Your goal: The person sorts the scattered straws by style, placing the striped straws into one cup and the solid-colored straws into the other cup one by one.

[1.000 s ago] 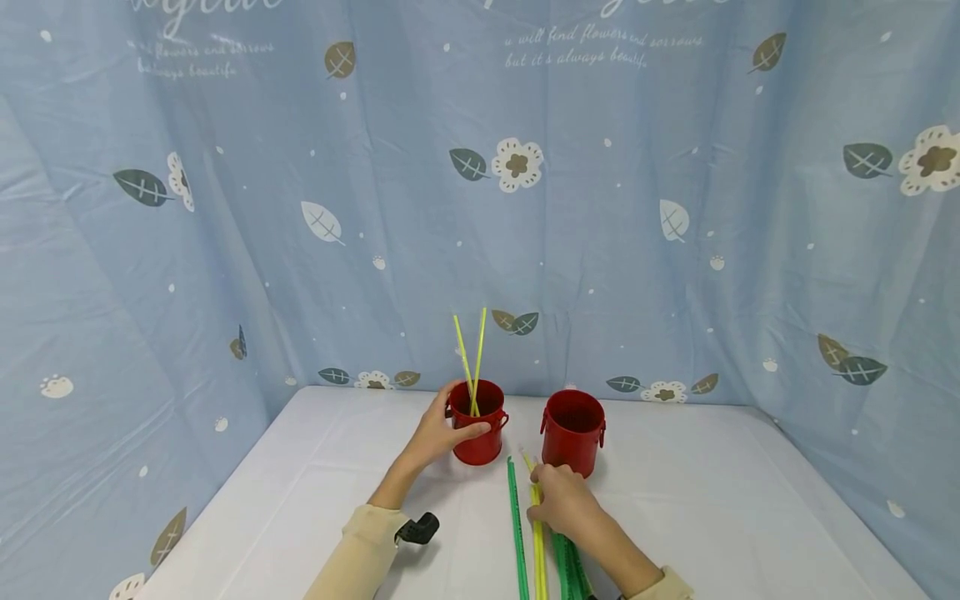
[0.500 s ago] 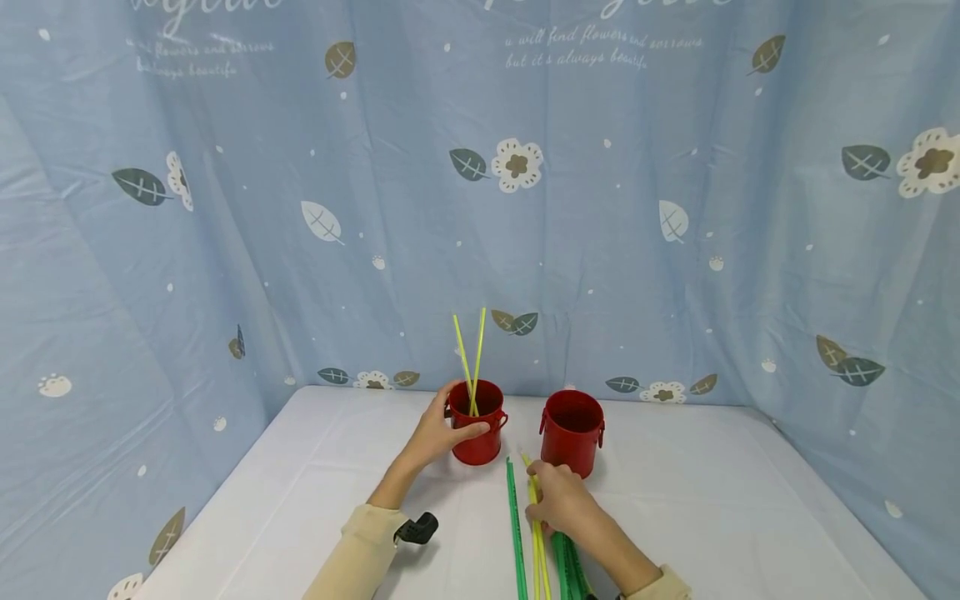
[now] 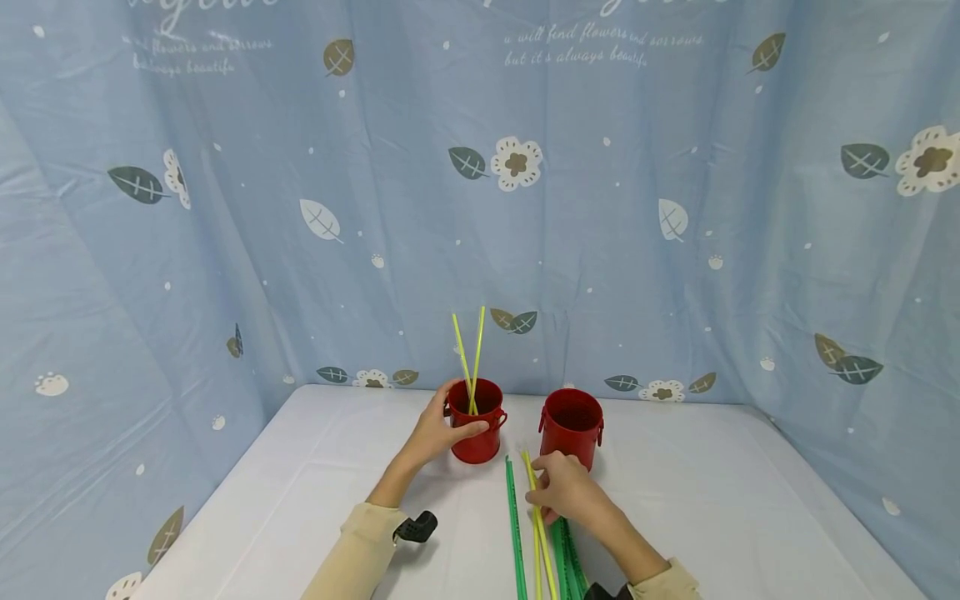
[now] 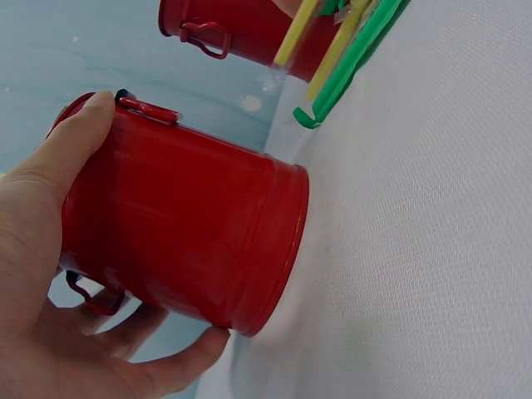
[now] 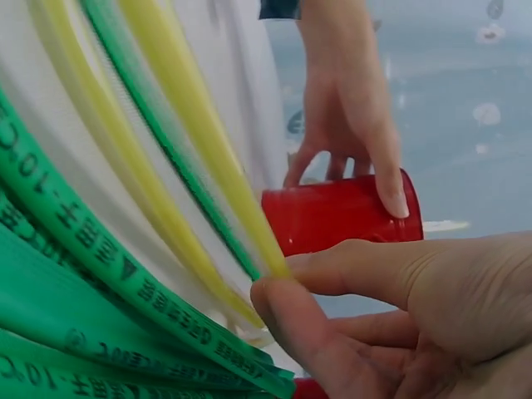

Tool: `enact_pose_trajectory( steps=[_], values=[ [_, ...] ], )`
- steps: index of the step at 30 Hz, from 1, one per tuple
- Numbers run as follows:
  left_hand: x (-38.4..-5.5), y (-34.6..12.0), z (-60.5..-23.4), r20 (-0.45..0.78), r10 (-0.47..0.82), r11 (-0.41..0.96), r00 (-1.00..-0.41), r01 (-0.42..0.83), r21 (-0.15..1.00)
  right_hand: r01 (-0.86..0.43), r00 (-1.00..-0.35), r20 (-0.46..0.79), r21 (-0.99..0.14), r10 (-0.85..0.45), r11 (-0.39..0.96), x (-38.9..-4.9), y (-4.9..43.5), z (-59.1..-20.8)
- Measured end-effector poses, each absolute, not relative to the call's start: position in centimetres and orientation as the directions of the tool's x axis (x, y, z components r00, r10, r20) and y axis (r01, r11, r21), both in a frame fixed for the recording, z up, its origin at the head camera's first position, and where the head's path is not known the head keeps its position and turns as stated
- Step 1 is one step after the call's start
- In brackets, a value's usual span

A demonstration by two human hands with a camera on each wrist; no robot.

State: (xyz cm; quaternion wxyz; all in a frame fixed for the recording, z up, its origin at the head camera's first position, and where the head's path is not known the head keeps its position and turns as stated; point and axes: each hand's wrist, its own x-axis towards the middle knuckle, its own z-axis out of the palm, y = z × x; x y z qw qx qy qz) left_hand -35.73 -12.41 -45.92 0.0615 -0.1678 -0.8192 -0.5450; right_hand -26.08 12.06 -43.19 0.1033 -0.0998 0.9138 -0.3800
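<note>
My left hand (image 3: 435, 429) holds the left red pail (image 3: 476, 446), thumb on its near side and fingers round the far side. Two yellow straws (image 3: 477, 358) lean crossed in that pail. My right hand (image 3: 573, 487) pinches a yellow straw (image 5: 199, 125) between thumb and index finger, in front of the right red pail (image 3: 564, 437). A second yellow straw (image 5: 125, 166) lies beside it. Green wrapped straws with black print (image 5: 125, 249) lie under and beside the right hand. One lone green straw (image 3: 515, 525) lies to the left of the yellow ones.
The white-covered table (image 3: 720, 500) extends on both sides of the pails. A blue printed curtain (image 3: 405, 208) hangs behind and at the sides. No straws show in the right pail's mouth.
My right hand has risen slightly, and the pinched yellow straw has angled away from the one beside it. The left hand and its pail have stayed put.
</note>
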Motion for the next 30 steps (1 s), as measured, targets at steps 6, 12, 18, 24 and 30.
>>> enact_pose_trajectory(
  steps=[6, 12, 18, 24, 30],
  values=[
    [-35.63, -12.53, -45.78, 0.287, 0.213, 0.365, -0.934, 0.348, 0.863, -0.142, -0.952, -0.067, -0.767, -0.298, 0.626, -26.37, 12.45, -43.17],
    [-35.73, -12.51, -45.73, 0.278, 0.209, 0.387, -0.938, 0.34, 0.857, -0.174, -0.947, -0.028, -0.791, -0.319, 0.586, -26.42, 12.62, -43.08],
    [-35.72, -12.44, -45.72, 0.279, 0.209, 0.389, -0.937, 0.342, 0.856, -0.166, -0.948, -0.03, -0.802, -0.316, 0.574, -26.58, 12.67, -43.18],
    [-35.6, -12.41, -45.56, 0.28, 0.211, 0.387, -0.937, 0.343, 0.856, -0.159, -0.947, -0.033, -0.816, -0.319, 0.556, -26.62, 12.7, -43.01],
    [-35.5, -12.45, -45.46, 0.279, 0.217, 0.384, -0.936, 0.344, 0.857, -0.181, -0.949, 0.005, -0.827, -0.316, 0.532, -26.56, 12.66, -42.83]
  ],
)
